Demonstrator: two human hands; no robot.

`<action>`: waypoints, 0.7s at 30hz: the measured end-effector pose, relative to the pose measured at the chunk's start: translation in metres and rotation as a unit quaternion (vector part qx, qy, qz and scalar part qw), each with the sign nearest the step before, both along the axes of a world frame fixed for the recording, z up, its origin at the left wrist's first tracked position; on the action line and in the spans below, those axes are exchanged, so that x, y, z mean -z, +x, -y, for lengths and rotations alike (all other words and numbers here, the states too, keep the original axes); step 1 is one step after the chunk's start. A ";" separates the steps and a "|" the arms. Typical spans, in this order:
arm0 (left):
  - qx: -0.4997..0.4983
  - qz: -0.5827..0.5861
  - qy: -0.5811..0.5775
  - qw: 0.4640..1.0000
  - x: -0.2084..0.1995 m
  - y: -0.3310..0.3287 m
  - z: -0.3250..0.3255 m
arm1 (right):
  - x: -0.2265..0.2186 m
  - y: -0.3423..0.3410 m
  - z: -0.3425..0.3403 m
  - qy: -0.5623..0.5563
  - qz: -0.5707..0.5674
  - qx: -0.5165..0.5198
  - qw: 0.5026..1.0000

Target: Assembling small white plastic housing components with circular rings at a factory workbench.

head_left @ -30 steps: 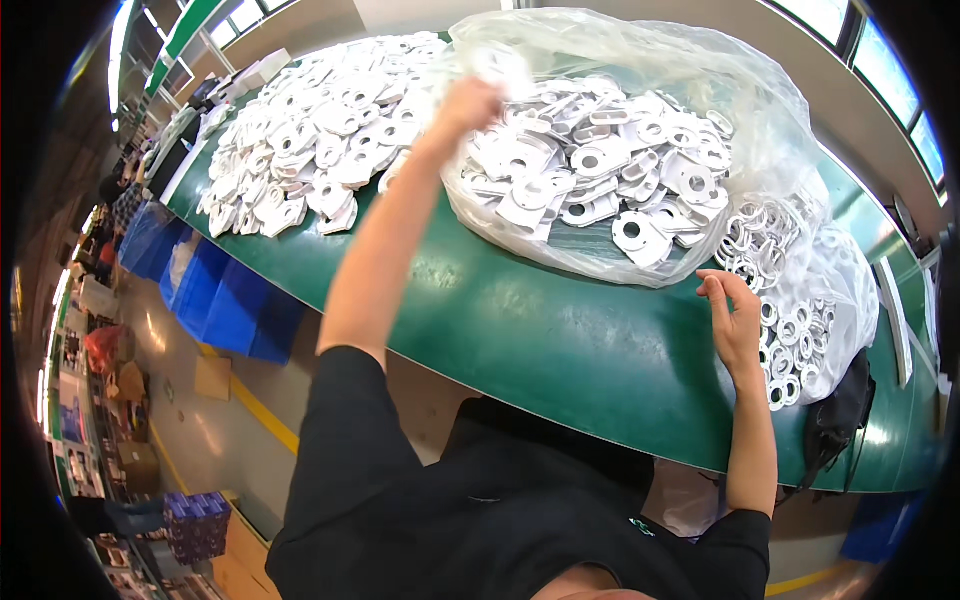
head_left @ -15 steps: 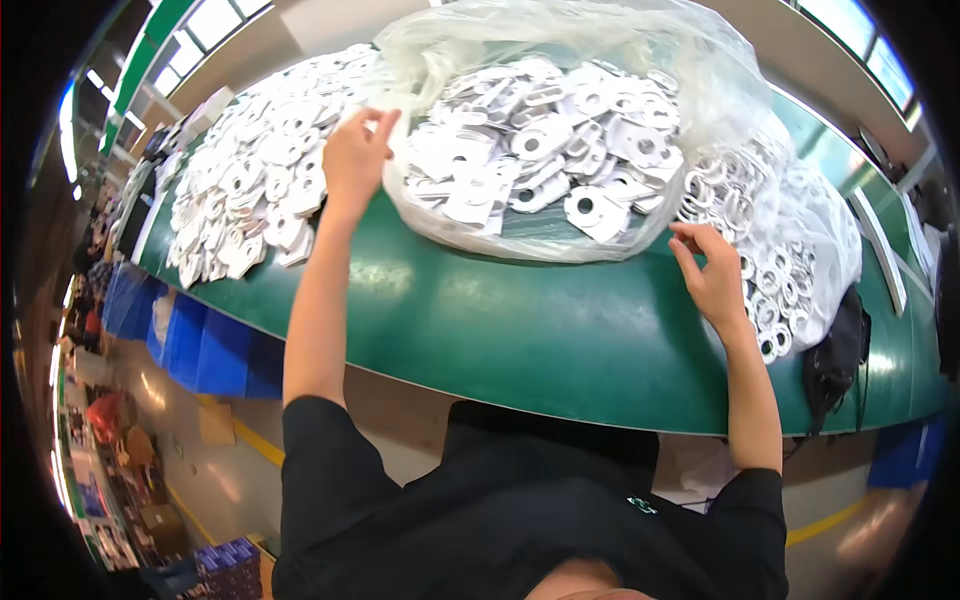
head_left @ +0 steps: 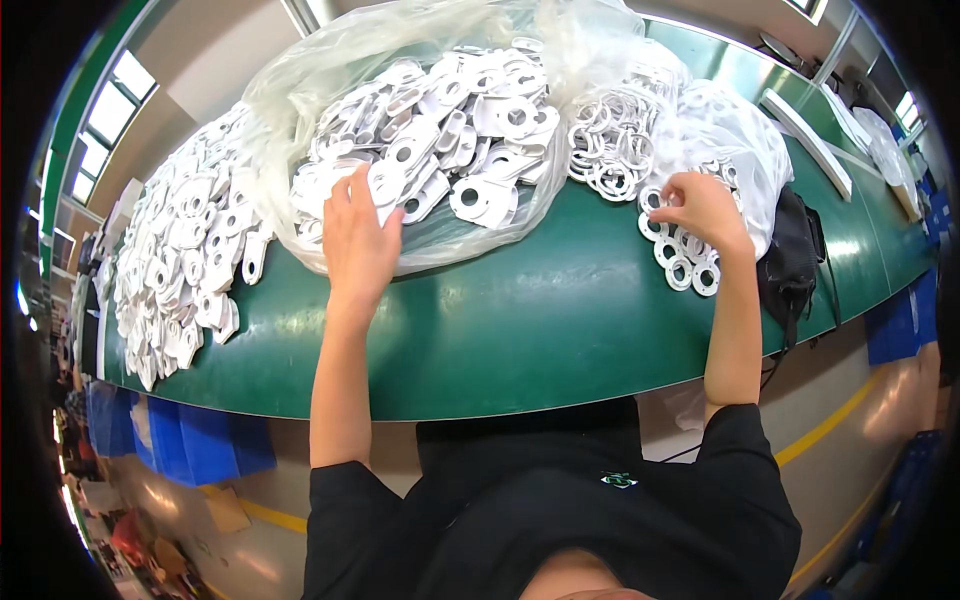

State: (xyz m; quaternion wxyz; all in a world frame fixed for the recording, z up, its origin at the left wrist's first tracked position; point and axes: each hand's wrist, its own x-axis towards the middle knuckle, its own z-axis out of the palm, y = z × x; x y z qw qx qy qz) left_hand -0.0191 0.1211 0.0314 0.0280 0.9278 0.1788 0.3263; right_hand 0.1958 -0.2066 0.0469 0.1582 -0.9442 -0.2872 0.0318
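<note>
My left hand (head_left: pixel 360 240) is over the near left edge of a clear plastic bag (head_left: pixel 460 258), its fingers extended against the white flat parts with round holes (head_left: pixel 485 200) heaped inside. Nothing shows in its grasp. To the right, my right hand (head_left: pixel 705 208) is bent over loose white rings (head_left: pixel 678 272) on the green table (head_left: pixel 480 340). Its thumb and forefinger close around the edge of one white ring (head_left: pixel 650 198) at the left of that group. The other fingers are curled and partly hidden.
A large heap of similar white parts (head_left: pixel 185 260) covers the table's left side. More rings (head_left: pixel 610 145) spill beside the bag, near another clear bag (head_left: pixel 735 125). A black bag (head_left: pixel 790 265) and a long white strip (head_left: pixel 808 145) lie at the right. Blue bins (head_left: pixel 200 440) stand below the left edge.
My view has turned to the right. My right hand has moved onto the loose rings. My left hand has shifted from the bag's left rim to over the parts at its front.
</note>
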 end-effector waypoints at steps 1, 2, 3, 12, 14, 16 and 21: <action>0.003 -0.002 0.000 1.000 -0.008 0.006 0.009 | 0.007 -0.005 -0.004 0.021 0.040 0.002 0.999; 0.075 0.014 -0.170 0.982 -0.017 0.013 0.022 | 0.011 -0.007 -0.009 0.021 0.039 0.005 0.999; 0.145 0.029 -0.335 0.930 -0.022 0.020 0.033 | 0.014 -0.008 -0.013 0.000 0.036 0.013 0.999; 0.326 -0.023 -0.901 0.284 0.024 0.039 0.088 | -0.001 -0.020 -0.025 0.137 -0.034 -0.062 0.988; 0.322 -0.044 -0.903 0.279 0.033 0.036 0.096 | -0.005 -0.030 -0.034 0.197 -0.035 -0.075 0.977; 0.329 -0.071 -0.903 0.267 0.039 0.033 0.101 | -0.007 -0.045 -0.048 0.335 -0.016 -0.167 0.927; 0.330 -0.060 -0.899 0.281 0.033 0.034 0.105 | 0.017 -0.061 -0.065 0.265 0.121 -0.363 0.885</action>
